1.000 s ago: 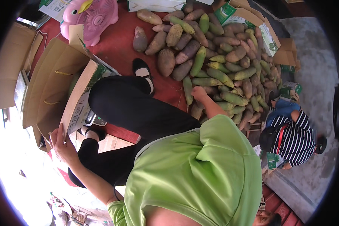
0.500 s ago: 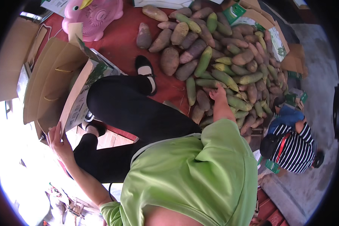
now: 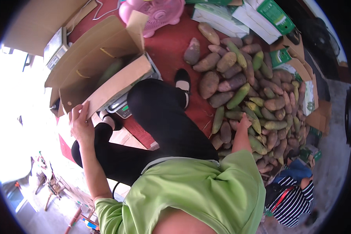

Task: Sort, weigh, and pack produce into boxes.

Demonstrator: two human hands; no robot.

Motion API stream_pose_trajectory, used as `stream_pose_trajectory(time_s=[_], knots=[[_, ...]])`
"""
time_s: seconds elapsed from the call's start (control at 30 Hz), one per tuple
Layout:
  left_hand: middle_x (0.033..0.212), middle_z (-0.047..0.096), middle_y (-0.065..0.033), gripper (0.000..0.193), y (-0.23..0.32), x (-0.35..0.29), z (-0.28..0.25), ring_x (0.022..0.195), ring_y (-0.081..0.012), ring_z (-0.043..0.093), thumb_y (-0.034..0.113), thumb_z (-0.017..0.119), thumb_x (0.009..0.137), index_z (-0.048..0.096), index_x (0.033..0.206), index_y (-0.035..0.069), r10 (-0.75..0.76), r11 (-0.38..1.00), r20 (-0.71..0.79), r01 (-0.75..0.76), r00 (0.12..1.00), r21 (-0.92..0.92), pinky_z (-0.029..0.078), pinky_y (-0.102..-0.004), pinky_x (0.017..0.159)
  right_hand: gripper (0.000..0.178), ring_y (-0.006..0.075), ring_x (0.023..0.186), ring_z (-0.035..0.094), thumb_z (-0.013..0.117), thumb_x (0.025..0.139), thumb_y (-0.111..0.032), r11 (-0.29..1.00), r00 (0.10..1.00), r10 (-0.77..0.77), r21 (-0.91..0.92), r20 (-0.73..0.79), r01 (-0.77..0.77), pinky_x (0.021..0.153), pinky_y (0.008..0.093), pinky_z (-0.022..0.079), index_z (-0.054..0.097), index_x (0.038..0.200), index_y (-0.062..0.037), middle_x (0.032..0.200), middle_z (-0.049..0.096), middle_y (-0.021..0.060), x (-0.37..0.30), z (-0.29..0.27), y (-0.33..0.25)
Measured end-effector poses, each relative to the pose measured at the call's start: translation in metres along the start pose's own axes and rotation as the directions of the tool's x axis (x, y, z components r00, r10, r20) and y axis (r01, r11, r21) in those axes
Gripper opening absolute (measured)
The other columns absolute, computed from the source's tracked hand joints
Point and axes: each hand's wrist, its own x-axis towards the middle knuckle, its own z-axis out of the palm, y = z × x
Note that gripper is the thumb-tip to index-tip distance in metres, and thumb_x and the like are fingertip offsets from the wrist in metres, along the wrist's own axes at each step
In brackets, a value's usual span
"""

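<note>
My left hand pinches the near corner of an open cardboard box with its thumb and fingers. The box rests on a scale with a small green display, and a green oblong fruit shows inside it in shadow. Off to the right, my right hand lies on a big pile of oblong fruits, some brown-purple, others green. Its fingers look stretched out over the fruits next to a green one. Their tips are partly hard to make out.
A pink fan stands beyond the box. White and green cartons sit at the back, and an opened carton borders the pile. A person in a striped top is at the lower right. My shoe is on the red floor.
The whole view has swung left, so the box, fan and pile appear farther right. More of the box's inside and the scale's display now show. Both hands stay at the box and pile.
</note>
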Motion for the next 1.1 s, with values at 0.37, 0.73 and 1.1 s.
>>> stream_pose_trajectory(time_s=[0.37, 0.73, 1.1], knots=[[0.093, 0.057, 0.0012, 0.043, -0.005, -0.003, 0.0, 0.09, -0.0231, 0.054, -0.004, 0.061, 0.064, 0.068, 0.102, 0.016, -0.002, 0.999, -0.041, 0.0, 0.999, -0.048, 0.045, -0.0371, 0.082, 0.049, 0.0298, 0.099, 0.055, 0.072, 0.077, -0.012, 0.308, 0.338, -0.785, -0.146, 0.52, 0.94, 0.087, 0.0373, 0.043, 0.045, 0.115, 0.0032, 0.108, 0.056, 0.0197, -0.101, 0.034, -0.054], [0.093, 0.054, 0.0011, 0.043, -0.01, -0.005, -0.009, 0.089, -0.0219, 0.053, -0.004, 0.061, 0.062, 0.067, 0.099, 0.015, 0.02, 0.993, -0.031, -0.023, 0.999, -0.115, 0.043, -0.0358, 0.081, 0.042, 0.0167, 0.108, 0.05, 0.061, 0.08, 0.005, 0.434, -0.042, -0.825, 0.678, 0.564, 0.593, 0.096, 0.0307, 0.038, 0.045, 0.118, -0.0011, 0.116, 0.052, 0.0074, -0.38, 0.091, -0.17], [0.095, 0.056, 0.0001, 0.046, -0.01, -0.002, -0.008, 0.092, -0.0232, 0.053, -0.003, 0.063, 0.06, 0.067, 0.102, 0.016, 0.054, 0.988, -0.017, -0.056, 0.998, -0.142, 0.044, -0.0359, 0.082, 0.043, 0.0158, 0.082, 0.059, 0.074, 0.071, -0.013, 0.567, -0.387, -0.656, 0.761, 0.648, 0.315, 0.075, 0.0298, 0.049, 0.05, 0.104, 0.0002, 0.09, 0.06, 0.0054, -0.568, 0.183, -0.104]])
